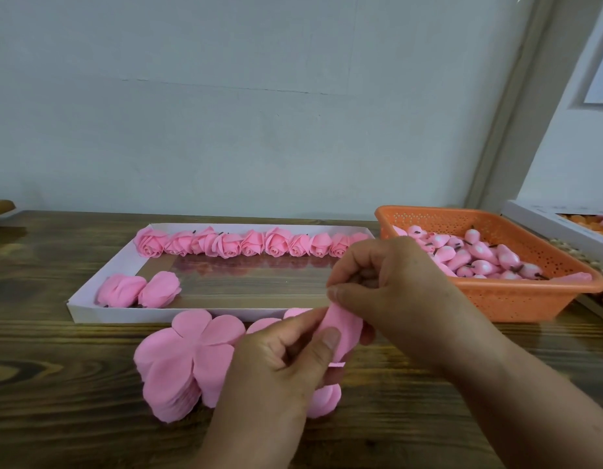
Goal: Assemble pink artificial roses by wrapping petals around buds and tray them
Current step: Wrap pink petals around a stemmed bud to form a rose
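Both hands meet above the table's front over a pink petal piece (344, 328). My left hand (286, 363) holds it from below with the thumb pressed on its face. My right hand (391, 292) pinches its top edge with curled fingers; whether a bud is inside I cannot tell. A thick stack of flat pink petal sheets (185, 360) lies on the table to the left of my hands. Behind stands a shallow white tray (90, 292) with a row of finished roses (245, 243) along its far side and two roses (141, 289) at its near left.
An orange perforated basket (516, 299) full of pink buds (479, 255) with dark stems stands at the right. A white box (557, 225) with orange pieces sits at the far right edge. The wooden table (56, 367) meets a pale wall behind.
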`<state>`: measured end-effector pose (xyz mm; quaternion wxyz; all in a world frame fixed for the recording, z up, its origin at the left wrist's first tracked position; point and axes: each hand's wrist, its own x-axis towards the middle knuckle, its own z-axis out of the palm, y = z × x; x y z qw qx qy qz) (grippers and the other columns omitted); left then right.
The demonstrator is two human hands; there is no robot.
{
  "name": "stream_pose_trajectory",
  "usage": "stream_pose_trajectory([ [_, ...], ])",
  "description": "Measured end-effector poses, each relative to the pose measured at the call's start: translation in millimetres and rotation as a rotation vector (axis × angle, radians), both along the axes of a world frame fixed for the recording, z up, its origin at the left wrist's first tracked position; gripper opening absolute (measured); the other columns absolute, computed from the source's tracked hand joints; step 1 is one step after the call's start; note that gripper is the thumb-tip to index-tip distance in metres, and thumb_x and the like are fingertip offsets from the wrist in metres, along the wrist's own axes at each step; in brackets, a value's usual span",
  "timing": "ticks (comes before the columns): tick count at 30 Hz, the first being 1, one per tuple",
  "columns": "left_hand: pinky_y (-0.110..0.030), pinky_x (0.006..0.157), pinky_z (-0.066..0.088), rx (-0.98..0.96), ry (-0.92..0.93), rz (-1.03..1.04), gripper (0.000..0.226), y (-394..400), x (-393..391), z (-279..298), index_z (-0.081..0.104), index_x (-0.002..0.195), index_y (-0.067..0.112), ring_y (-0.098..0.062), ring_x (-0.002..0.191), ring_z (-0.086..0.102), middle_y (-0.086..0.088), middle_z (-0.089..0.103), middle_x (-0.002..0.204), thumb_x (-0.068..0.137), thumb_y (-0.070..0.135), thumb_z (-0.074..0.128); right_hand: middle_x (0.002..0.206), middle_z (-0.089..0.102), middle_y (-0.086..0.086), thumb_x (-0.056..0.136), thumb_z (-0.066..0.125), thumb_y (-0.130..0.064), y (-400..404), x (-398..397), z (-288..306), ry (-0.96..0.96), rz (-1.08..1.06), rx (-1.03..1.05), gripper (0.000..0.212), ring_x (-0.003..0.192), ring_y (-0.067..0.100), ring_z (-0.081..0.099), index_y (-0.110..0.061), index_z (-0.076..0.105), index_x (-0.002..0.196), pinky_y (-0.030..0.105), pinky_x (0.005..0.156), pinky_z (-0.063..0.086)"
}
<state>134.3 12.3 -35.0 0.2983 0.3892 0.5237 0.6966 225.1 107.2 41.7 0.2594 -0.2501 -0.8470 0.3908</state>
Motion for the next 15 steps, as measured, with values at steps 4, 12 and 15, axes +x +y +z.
stream_pose_trajectory([
  [4, -0.021, 0.059, 0.055, -0.015, -0.153, -0.136, 0.024, -2.7, -3.2, 7.9, 0.078, 0.074, 0.036, -0.018, 0.074, 0.072, -0.008, 0.076, 0.082, 0.059, 0.023, 0.065, 0.058, 0.065, 0.012, 0.084, 0.062, 0.001, 3.7, 3.8, -4.6, 0.056, 0.039, -0.145, 0.013, 0.041, 0.016, 0.056, -0.006, 0.065, 0.074, 0.023, 0.04, 0.045],
  [12, -0.026, 0.046, 0.056, 0.012, -0.654, -0.356, 0.025, -13.4, -3.6, 18.8, 0.074, 0.073, -0.009, -0.03, 0.059, 0.07, -0.029, 0.07, 0.081, 0.059, 0.005, 0.058, 0.056, 0.057, 0.018, 0.08, 0.059, 0.006, 9.4, 13.8, -18.4, 0.468, -0.067, -0.306, 0.012, 0.043, 0.019, 0.049, -0.001, 0.066, 0.073, 0.027, 0.037, 0.042],
  [15, -0.027, 0.043, 0.055, 0.003, -0.748, -0.376, 0.026, -13.6, -4.3, 21.0, 0.072, 0.075, -0.013, -0.03, 0.056, 0.069, -0.029, 0.069, 0.079, 0.06, 0.006, 0.06, 0.065, 0.064, 0.01, 0.075, 0.062, 0.008, 9.8, 20.4, -23.8, 0.523, -0.007, -0.219, 0.016, 0.055, 0.017, 0.056, -0.006, 0.069, 0.071, 0.026, 0.048, 0.047],
])
